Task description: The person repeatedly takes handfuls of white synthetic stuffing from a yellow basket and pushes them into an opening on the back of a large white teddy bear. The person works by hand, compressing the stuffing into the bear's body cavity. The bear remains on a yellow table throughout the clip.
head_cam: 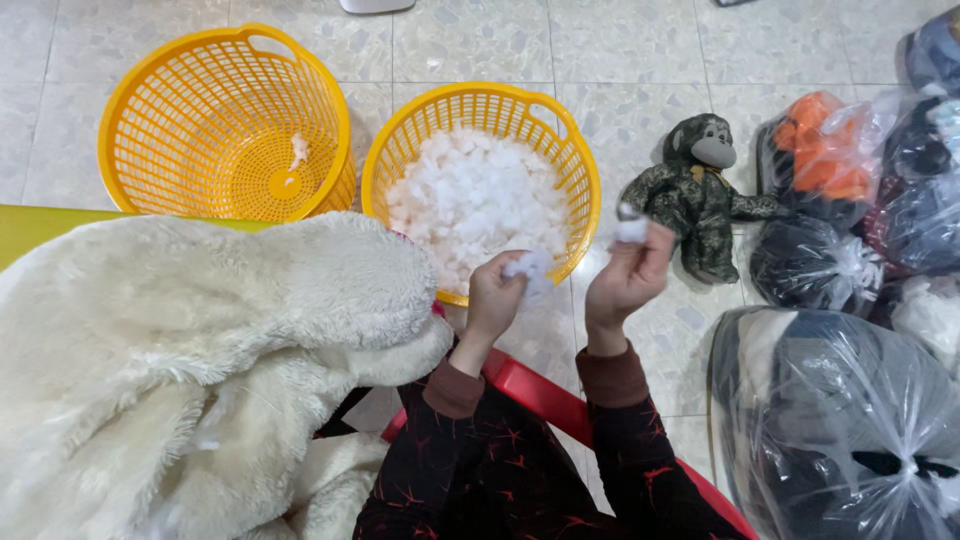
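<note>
Cream plush skin (180,370) drapes our lap, left of full stuffing basket (480,185). Our left hand (495,295) pinches stuffing tuft (530,265) at basket's near rim; right hand (628,275) pinches smaller wad (631,230), likely teasing fibres apart. Toy monkey (695,190) right of basket.

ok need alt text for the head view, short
Two hands, left hand and right hand, each pinch a tuft of white stuffing above a yellow basket full of it. A nearly empty basket, a cream plush and a toy monkey lie around.
</note>
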